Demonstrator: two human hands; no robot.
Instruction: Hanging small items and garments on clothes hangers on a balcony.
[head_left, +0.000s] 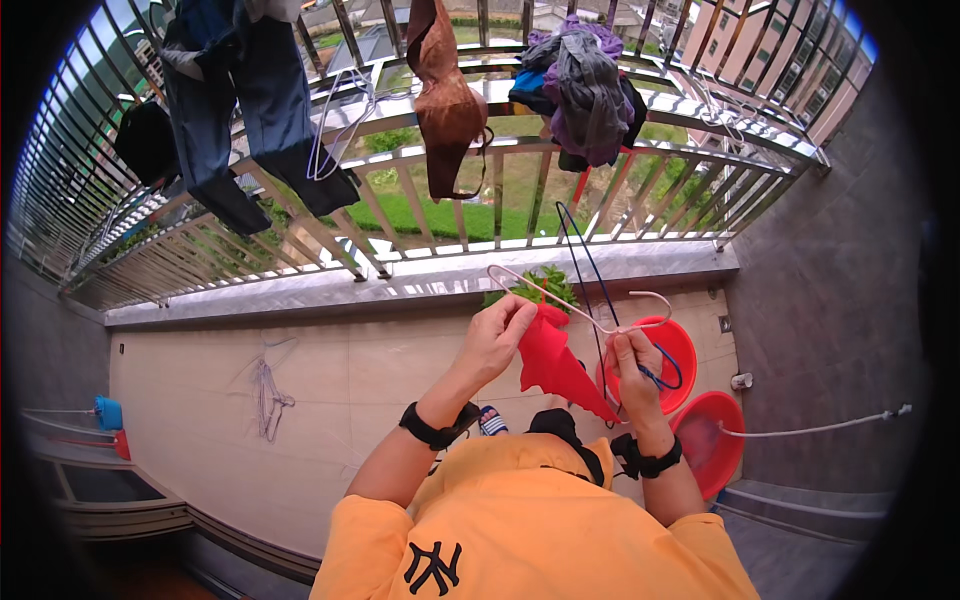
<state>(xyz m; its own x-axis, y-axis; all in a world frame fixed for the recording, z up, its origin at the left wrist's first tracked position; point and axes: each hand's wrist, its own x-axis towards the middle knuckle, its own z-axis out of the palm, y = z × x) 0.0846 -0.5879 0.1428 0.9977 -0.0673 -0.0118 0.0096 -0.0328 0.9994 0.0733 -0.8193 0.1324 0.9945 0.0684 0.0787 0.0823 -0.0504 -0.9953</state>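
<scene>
My left hand (491, 339) grips the upper edge of a small red garment (555, 356), which hangs down in a point towards the right. In my right hand (636, 367) is the neck of a pale pink wire hanger (559, 298), its hook pointing right. The hanger's left end reaches past the garment's top, near my left fingers; whether the cloth is on the wire I cannot tell. A dark blue hanger (589, 262) is also held in my right hand, with its long loop reaching up towards the railing.
A metal balcony railing (495, 142) carries trousers (274, 112), a brown bra (442, 105) and a bundle of garments (585, 90). Red basins (667, 334) stand at right, one with a stick (810, 431). Several hangers (268, 397) lie on the floor; a green plant (555, 283) grows by the ledge.
</scene>
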